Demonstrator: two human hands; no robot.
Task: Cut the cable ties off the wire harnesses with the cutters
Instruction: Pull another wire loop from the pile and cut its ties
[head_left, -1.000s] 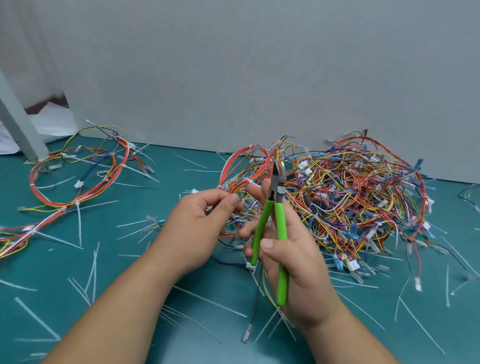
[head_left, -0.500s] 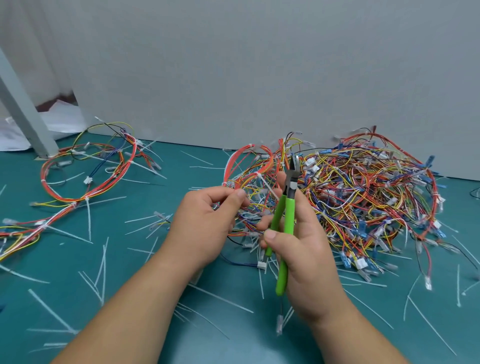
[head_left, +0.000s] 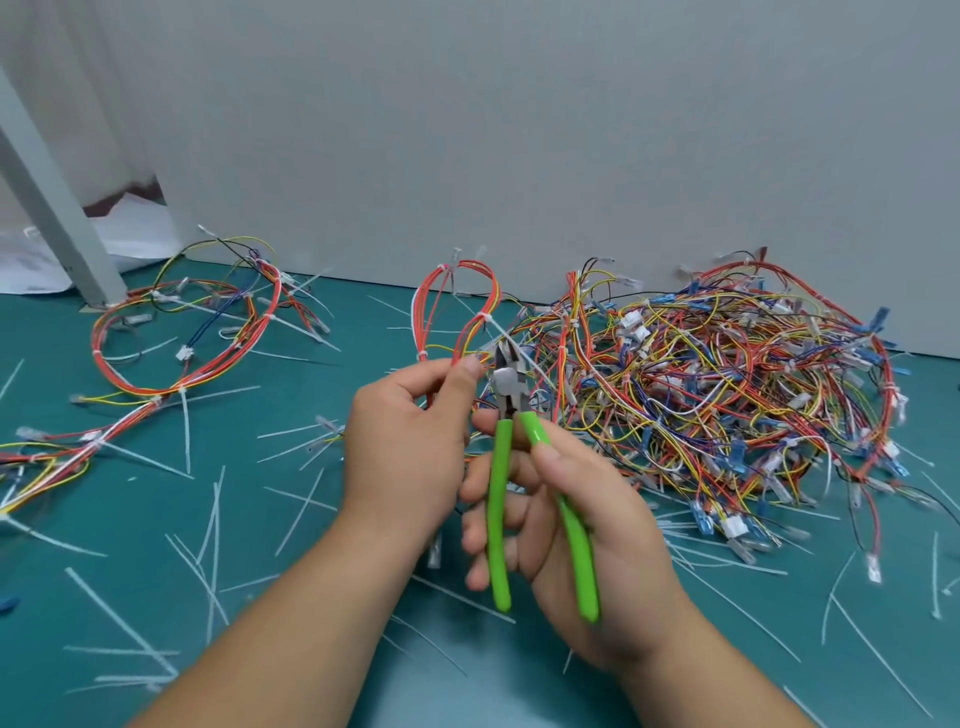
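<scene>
Harness (head_left: 457, 296) is now lifted clear of the pile (head_left: 727, 395) by the left hand (head_left: 410, 441) - thumb and forefinger are pinched on its red wires, just left of the cutters (head_left: 506, 395). Half a second ago it was held lower, against the pile.

Cutters are gripped in the right hand (head_left: 587, 545), fingers curled round the green handles. The handles, squeezed together earlier, are now spread and the jaws parted. The tip is placed just below a white tie (head_left: 480, 318) on the loop - not yet around it, as far as can be told.

Judged: the tool has been reopened and the next tie is being lined up. Offcuts (head_left: 208, 519) are scattered over the mat (head_left: 311, 649).
</scene>
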